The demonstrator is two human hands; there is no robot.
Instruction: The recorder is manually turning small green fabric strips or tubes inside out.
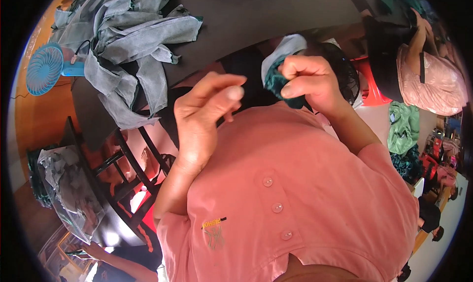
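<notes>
My right hand (317, 79) is closed on a piece of fabric (286, 49), pale grey on one face with a dark green fuzzy edge. The cloth is bunched between thumb and curled fingers, and its folded end sticks up beyond them. To the left, a short gap away from the cloth, is my left hand (204, 109). Its thumb and forefinger are drawn together in a pinch, and whatever lies between them, if anything, is too small to make out. Both hands are raised in front of my pink buttoned shirt (295, 173), near the table edge.
Long grey fabric strips (143, 40) with green edges lie heaped on the dark table (226, 16) at the left. Beside them is a blue fan (45, 69). A bag of grey cloth (69, 188) sits lower left. Other people are at right and lower left.
</notes>
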